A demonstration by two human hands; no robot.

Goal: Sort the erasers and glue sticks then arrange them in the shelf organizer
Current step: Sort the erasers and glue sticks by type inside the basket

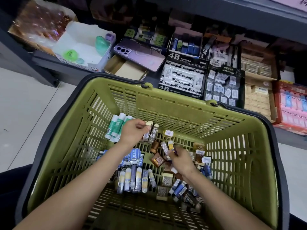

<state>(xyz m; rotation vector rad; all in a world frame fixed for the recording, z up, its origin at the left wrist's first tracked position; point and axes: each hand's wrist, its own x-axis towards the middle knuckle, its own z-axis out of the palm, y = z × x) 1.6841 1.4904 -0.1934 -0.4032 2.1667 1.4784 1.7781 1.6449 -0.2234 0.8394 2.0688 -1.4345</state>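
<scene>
left hand (134, 131): fingers curled, pinching a cream-ended eraser (148, 124) near the far wall of the green basket (232, 146).
right hand (181, 161): curled round a yellow-tipped eraser (171, 145), at the basket's middle.
2B erasers (152, 134): two side by side, touching the left hand's fingers.
glue sticks (116, 126): bunched in the basket's far-left corner, just left of the left hand.
blue erasers (132, 156): a row on the basket floor, beside the left forearm.
loose erasers (181, 190): a mixed heap under and around the right hand.
4B boxes (181, 75): on the shelf, just beyond the basket's far rim.
phone (139, 54): left of the boxes.
</scene>
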